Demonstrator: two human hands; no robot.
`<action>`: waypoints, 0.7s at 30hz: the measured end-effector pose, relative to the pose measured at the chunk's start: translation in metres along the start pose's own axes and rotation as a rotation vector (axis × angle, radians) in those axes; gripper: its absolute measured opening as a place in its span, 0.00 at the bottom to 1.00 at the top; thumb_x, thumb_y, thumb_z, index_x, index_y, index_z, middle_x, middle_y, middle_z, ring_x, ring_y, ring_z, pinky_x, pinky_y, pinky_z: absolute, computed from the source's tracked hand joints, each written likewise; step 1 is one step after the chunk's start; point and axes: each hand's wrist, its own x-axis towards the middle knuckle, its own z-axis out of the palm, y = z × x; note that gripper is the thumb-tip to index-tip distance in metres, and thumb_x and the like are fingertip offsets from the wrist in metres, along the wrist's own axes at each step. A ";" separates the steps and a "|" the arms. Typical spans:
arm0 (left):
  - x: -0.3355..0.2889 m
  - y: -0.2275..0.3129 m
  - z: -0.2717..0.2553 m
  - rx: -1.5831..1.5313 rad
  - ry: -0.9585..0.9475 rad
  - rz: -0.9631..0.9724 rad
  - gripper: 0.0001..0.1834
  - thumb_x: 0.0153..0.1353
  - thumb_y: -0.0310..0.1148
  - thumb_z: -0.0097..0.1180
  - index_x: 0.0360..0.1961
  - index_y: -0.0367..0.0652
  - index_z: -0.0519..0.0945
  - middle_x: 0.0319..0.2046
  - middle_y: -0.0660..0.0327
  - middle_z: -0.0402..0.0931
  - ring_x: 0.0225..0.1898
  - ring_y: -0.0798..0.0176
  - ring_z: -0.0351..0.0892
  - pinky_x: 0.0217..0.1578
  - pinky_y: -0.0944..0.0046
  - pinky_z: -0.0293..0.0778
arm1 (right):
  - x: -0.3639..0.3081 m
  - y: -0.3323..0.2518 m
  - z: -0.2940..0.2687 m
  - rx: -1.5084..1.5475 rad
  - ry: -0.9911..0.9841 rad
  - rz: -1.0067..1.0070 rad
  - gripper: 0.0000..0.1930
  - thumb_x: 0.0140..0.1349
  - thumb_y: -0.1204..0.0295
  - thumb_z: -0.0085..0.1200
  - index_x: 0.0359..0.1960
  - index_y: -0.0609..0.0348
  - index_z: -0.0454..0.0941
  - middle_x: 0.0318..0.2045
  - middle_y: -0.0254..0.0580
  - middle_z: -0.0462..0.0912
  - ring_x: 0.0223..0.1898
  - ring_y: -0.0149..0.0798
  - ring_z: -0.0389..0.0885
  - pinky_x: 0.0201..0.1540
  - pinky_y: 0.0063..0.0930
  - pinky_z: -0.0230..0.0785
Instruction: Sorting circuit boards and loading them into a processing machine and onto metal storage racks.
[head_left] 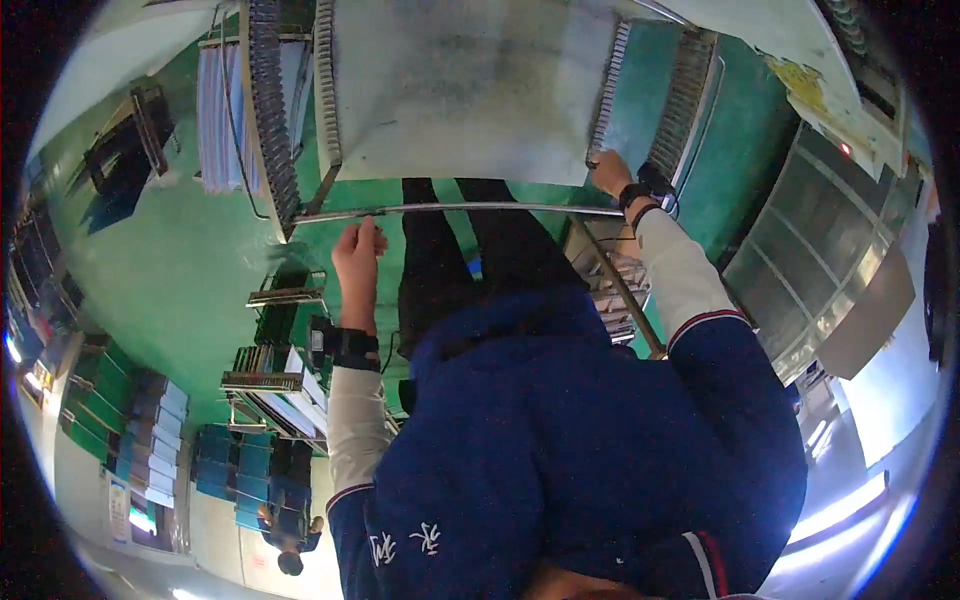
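A large pale flat panel [470, 100] stretches ahead of me, with ribbed, spring-like strips [608, 90] along its sides. A thin metal bar [480, 207] crosses in front of its near edge. My right hand [610, 178] is closed at the panel's near right corner, fingers bent around the end of the strip there. My left hand [358, 255] is raised just at the bar's left part, its fingers curled in; whatever they hold is hidden. Dark bands with small devices circle both wrists.
Ribbed upright posts [268, 110] flank the panel. On the left stand racks holding sheets [300, 395] and a hanging striped stack [225, 120]. A slanted framed panel [810, 240] is at right. Stacked brown material [620, 285] lies by my legs. Another person [288, 525] stands far back left.
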 end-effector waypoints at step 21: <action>-0.004 -0.007 0.008 0.012 0.076 0.030 0.15 0.67 0.36 0.56 0.29 0.32 0.77 0.21 0.62 0.75 0.22 0.72 0.71 0.24 0.69 0.65 | 0.033 0.047 0.053 0.016 -0.213 -0.174 0.09 0.55 0.75 0.51 0.36 0.63 0.79 0.26 0.57 0.79 0.34 0.61 0.80 0.36 0.53 0.69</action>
